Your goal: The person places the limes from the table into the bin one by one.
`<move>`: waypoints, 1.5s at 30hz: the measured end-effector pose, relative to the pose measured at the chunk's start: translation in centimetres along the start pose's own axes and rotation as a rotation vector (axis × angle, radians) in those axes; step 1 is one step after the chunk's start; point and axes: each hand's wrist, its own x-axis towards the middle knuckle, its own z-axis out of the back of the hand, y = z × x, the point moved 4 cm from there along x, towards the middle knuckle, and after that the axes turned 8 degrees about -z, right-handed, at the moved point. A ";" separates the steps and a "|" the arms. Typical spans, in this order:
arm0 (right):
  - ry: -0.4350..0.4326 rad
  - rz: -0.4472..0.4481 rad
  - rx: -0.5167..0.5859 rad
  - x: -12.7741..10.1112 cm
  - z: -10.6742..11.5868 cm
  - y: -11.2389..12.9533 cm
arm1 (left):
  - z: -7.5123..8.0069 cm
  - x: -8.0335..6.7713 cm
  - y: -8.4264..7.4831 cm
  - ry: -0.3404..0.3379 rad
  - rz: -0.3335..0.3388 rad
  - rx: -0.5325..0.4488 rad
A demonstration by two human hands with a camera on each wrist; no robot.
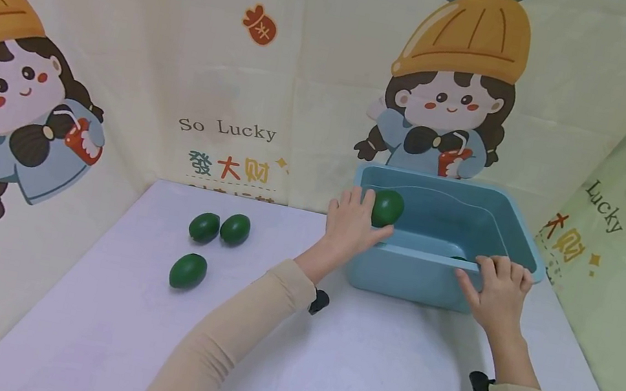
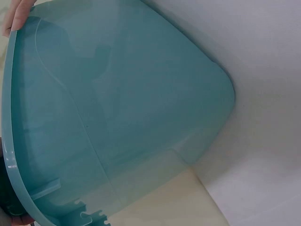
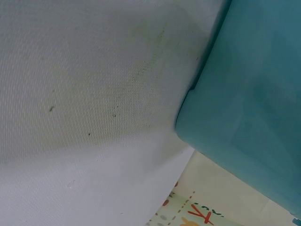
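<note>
At the blue bin (image 1: 411, 279)'s left end, a green fruit (image 1: 389, 209) is held by the half-closed left hand (image 1: 348, 223); its near rim (image 1: 415, 255) is gripped by the curled right hand (image 1: 500, 291).

White table (image 1: 376, 374) filled the foreground | blue tub (image 1: 405, 278) stood toward back right | two green fruits (image 1: 235, 230) lay side by side, left | third fruit (image 1: 188, 271) lay nearer

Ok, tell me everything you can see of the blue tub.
The tub is blue, plastic-looking and open-topped, with rounded corners and a protruding rim. It stands upright on the pale table. Fingers of the right hand grip its near rim; a bit of green shows inside. Whether the left hand touches it is unclear.
</note>
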 end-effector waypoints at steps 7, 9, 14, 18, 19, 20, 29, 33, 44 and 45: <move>-0.012 0.013 0.002 0.0 -0.1 -0.2 | -0.2 0.3 -0.2 0.014 0.004 -0.010; -0.020 0.023 0.007 0.0 -0.1 -0.2 | -0.2 0.4 -0.2 0.011 0.004 -0.011; -0.031 0.032 0.012 0.0 -0.1 -0.1 | -0.3 0.5 -0.4 0.016 0.005 -0.006; -0.035 0.027 0.020 -0.1 -0.1 -0.2 | -0.4 0.6 -0.6 0.029 0.005 0.000; -0.034 0.026 0.019 -0.1 -0.1 -0.2 | -0.4 0.6 -0.6 0.030 0.005 0.003; -0.034 0.026 0.017 -0.1 -0.1 -0.1 | -0.5 0.7 -0.6 0.030 0.005 0.006; -0.037 0.036 0.022 0.0 0.0 0.0 | -0.6 0.9 -0.7 0.032 0.000 0.036; -0.035 0.035 0.019 0.0 0.0 0.0 | -0.5 0.9 -0.6 0.036 -0.002 0.046; -0.029 0.023 0.012 0.1 0.1 0.1 | -0.7 0.8 -0.1 0.045 0.002 0.061; -0.025 0.020 0.010 0.0 0.1 0.1 | -0.7 0.8 -0.1 0.044 0.004 0.055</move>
